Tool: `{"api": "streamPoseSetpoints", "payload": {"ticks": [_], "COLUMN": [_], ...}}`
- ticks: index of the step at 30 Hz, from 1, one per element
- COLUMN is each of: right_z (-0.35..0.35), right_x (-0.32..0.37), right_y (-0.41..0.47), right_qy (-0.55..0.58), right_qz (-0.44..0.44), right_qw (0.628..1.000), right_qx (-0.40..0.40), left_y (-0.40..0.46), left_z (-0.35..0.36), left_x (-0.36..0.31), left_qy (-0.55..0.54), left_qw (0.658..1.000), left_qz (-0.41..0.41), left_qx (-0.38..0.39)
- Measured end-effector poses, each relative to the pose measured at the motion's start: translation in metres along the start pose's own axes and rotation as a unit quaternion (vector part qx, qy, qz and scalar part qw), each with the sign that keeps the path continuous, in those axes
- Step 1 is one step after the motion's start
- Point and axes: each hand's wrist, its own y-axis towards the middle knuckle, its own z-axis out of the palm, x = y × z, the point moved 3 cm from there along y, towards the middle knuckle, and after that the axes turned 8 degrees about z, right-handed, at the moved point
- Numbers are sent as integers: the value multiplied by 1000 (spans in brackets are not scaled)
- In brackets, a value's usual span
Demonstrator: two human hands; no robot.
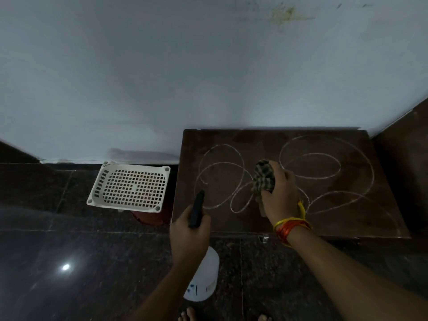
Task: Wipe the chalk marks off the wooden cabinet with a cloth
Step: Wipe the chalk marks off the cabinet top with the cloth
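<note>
The wooden cabinet (324, 218) is seen from above, its back edge set against the pale wall (162, 77) and its right side close to a dark wooden panel (403, 144). Its front edge and left edge are open to the dark tiled floor (69, 262), where free room is found. Left of the cabinet, a white perforated basket (129, 187) is placed on something reddish.

Looping chalk marks (324, 158) are spread over nearly the whole cabinet top. The checked cloth (264, 177) is pressed on the top near the middle, between the left and right loops. The fingers (266, 193) of the right hand (280, 195) are closed around the cloth, which sticks out ahead of them. Orange and yellow threads (291, 228) are worn on this wrist.

The left hand (190, 230) is closed on the dark head of a white spray bottle (203, 274), held over the front left corner. A label is seen on the bottle, but its writing cannot be read.
</note>
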Motion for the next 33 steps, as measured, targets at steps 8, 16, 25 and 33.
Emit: {"api": "streamPoseSetpoints", "payload": {"ticks": [8,16,25,33], "right_z": [-19,-22,0,37], "right_x": [-27,-36,-20,10], "right_y": [-2,-8,-29,-56], "right_qy": [-14,-18,-19,-3], "right_qz": [20,29,27,28], "right_qw": [1000,999,999,998], "right_qx": [-7,-8,24,61], "left_y": [-23,-49,-46,-11], "left_z": [21,17,-22,-37], "left_x": [-1,10,31,20], "left_qy": [28,45,49,-13], "left_qw": [998,994,999,998], "left_qz": [22,30,-17,-12], "left_qx": [54,95,16,-66]}}
